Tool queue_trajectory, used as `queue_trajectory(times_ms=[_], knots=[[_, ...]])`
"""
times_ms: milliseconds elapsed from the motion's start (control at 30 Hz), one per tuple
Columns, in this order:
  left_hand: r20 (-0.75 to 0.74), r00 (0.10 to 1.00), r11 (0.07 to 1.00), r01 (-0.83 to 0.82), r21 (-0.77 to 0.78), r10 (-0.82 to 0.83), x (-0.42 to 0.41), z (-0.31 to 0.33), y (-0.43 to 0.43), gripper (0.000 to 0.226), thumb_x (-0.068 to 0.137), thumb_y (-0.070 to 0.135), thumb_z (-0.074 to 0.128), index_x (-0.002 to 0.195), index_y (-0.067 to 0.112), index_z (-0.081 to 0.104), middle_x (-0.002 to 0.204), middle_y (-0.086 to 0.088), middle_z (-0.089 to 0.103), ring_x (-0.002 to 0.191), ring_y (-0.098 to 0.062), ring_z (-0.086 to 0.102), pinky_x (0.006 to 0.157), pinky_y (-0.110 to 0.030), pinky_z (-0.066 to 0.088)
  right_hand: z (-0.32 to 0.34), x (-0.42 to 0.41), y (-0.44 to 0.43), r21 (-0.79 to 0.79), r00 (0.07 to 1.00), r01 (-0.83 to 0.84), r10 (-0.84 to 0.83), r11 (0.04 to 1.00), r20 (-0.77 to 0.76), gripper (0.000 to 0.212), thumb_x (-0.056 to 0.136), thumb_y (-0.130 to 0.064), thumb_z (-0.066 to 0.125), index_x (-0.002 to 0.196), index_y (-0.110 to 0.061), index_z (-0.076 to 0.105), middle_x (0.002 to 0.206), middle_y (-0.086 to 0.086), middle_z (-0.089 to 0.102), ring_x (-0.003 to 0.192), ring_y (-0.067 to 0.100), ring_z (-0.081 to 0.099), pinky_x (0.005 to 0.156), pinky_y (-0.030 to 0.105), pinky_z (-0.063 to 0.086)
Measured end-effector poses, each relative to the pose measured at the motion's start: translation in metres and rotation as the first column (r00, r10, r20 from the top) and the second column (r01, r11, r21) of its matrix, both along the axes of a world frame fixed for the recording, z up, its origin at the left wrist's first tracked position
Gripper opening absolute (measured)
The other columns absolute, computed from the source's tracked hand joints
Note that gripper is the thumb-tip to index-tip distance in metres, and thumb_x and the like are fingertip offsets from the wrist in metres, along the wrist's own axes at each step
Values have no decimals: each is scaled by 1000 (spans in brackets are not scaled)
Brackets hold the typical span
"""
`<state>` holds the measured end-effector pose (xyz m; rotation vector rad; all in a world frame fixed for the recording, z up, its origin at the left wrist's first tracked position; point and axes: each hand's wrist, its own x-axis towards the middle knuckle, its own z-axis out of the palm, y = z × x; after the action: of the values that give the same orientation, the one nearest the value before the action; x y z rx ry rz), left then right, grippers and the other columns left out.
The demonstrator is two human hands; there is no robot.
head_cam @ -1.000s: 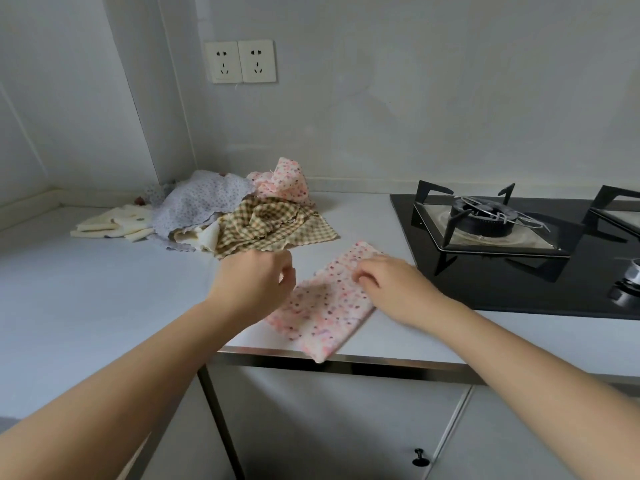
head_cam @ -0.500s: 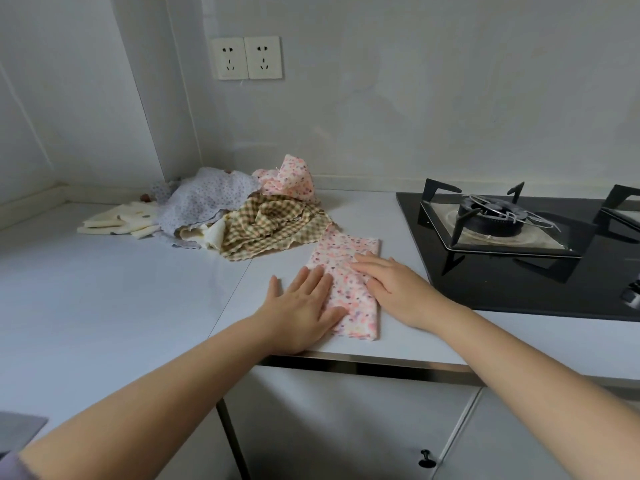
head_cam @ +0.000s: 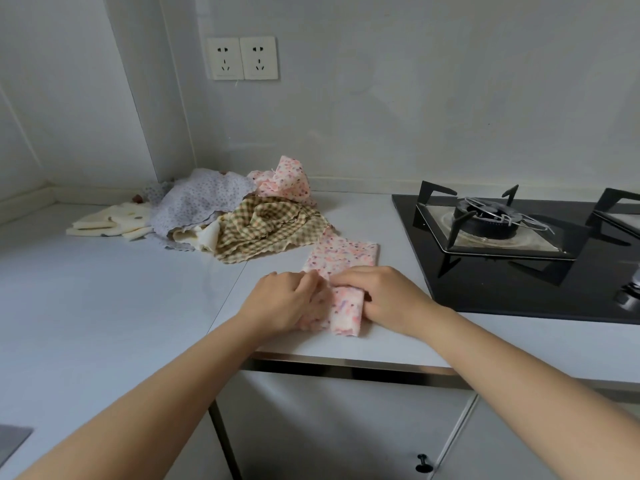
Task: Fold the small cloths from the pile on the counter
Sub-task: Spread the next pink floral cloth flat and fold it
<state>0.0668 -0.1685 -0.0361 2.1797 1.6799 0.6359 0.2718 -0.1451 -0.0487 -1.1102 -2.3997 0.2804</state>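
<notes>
A pink floral cloth (head_cam: 343, 258) lies as a narrow strip on the white counter (head_cam: 104, 299), its near end lifted and doubled over. My left hand (head_cam: 284, 299) grips the left side of that near end with curled fingers. My right hand (head_cam: 388, 299) pinches the right side of the same end. The pile of unfolded cloths (head_cam: 242, 216) sits behind, with a brown checked cloth (head_cam: 270, 230) in front, a lilac dotted one (head_cam: 204, 199) at the left and a pink one (head_cam: 287, 181) at the back.
A black gas hob (head_cam: 519, 258) with a burner grate (head_cam: 491, 220) fills the counter to the right. A cream cloth (head_cam: 107, 223) lies flat left of the pile. Twin wall sockets (head_cam: 242, 58) hang above. Cabinet doors with a small knob (head_cam: 423, 463) are below the counter edge.
Both hands went from lying flat on the folded strip to taking hold of its near end, which now rises off the counter and bends toward the far end.
</notes>
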Motion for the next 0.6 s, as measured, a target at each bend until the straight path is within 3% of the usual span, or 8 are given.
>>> queue_trajectory(times_ms=[67,133,200,300,433,533,600], knots=[[100,995,1000,9,19,-11,-9,-2,1,55,93,44,22,118,20,65,120,1,66,113,-19,57,97,-33,42,0,-1,-2,-36,1000,-6,5,999,-30,46,81,-15,46,121,-20,69,124,-3,67,117,14,59,103,31,45],[64,998,994,-29,109,23,-22,-3,3,41,98,28,33,128,23,59,129,3,62,120,-19,54,97,-30,42,2,1,-5,-108,996,-7,-3,994,-94,45,84,-9,46,121,-18,69,125,-4,66,119,4,55,104,15,38],[-22,997,975,-71,209,78,-36,-6,8,44,94,8,42,134,23,54,135,1,58,124,-22,53,94,-30,43,3,3,-6,-162,985,-20,-9,987,-173,44,87,4,49,119,-17,70,121,-10,66,114,-7,53,99,6,36],[-126,992,946,17,324,26,-44,-8,11,52,87,10,59,137,24,50,136,2,57,121,-24,55,92,-33,44,2,4,-4,-216,963,-32,-28,976,-269,44,89,7,50,118,-19,71,117,-18,65,112,-11,56,100,12,41],[-156,981,905,165,393,-111,-35,-9,9,53,84,22,66,135,21,53,133,3,60,118,-23,58,92,-32,43,0,7,0,-257,924,-53,-50,965,-378,39,93,4,53,118,-20,70,119,-10,69,119,3,59,106,28,44],[-65,967,881,251,400,-246,-29,-11,9,44,80,26,66,124,21,64,128,7,63,125,-13,54,93,-26,46,2,6,-2,-287,907,-65,-63,956,-417,45,92,5,54,113,-31,70,117,-12,70,118,6,60,105,32,45],[54,969,911,209,356,-243,-26,-10,6,31,81,21,61,110,22,70,114,6,71,111,-14,64,87,-29,52,5,6,-6,-313,902,-59,-84,948,-424,45,91,5,54,107,-34,69,110,-20,71,114,0,61,101,23,45]])
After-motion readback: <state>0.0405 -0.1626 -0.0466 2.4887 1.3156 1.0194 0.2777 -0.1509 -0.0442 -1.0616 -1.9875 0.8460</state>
